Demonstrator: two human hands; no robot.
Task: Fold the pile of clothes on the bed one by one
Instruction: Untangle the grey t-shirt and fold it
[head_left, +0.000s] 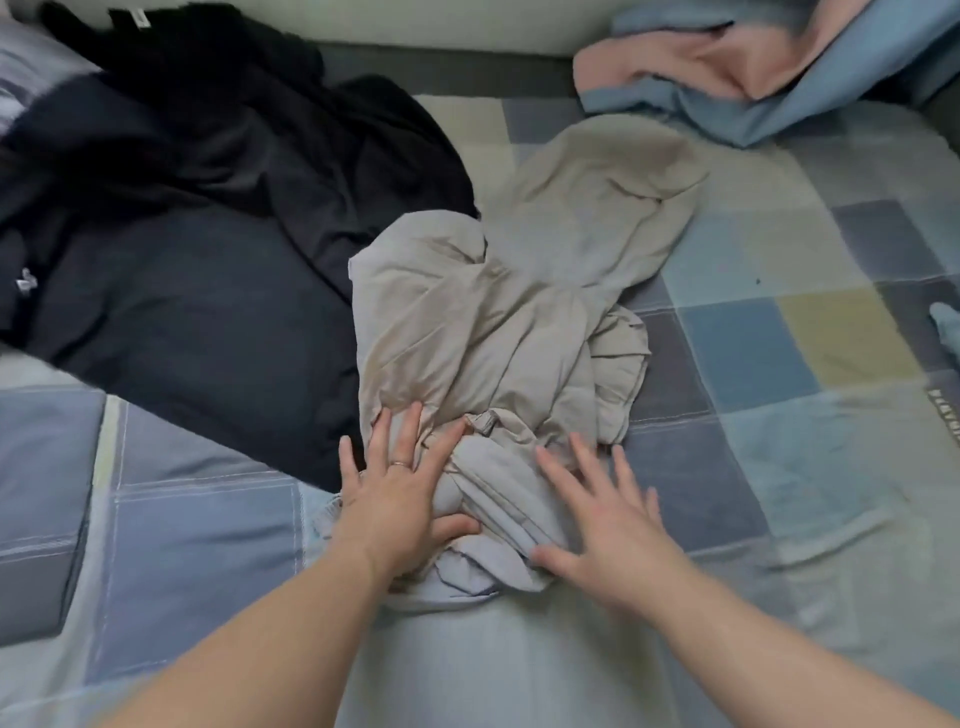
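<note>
Head view. A crumpled beige garment (498, 332) lies at the middle of the bed (779, 364), which is covered by a patchwork spread of blue, grey and pale yellow squares. The garment is thin, matte and heavily creased. Its far part spreads flatter and reaches away from the person, while its near part is bunched into thick rolled folds. A small loop or tab of the same cloth shows among these near folds.

The left hand (400, 493) lies flat on the near left part of the beige garment, fingers spread and extended, palm down, gripping nothing; a ring sits on one finger. The right hand (608, 525) is likewise open with fingers splayed. Its thumb touches the near bunched edge of the beige garment, but whether the palm presses the cloth or hovers just above it cannot be told.

To the left of the beige garment, and touching it, lies a heap of dark clothes (182, 218), black and navy. Beyond the beige garment, to the far right, rests a pink and blue blanket (753, 67), well apart from it.
</note>
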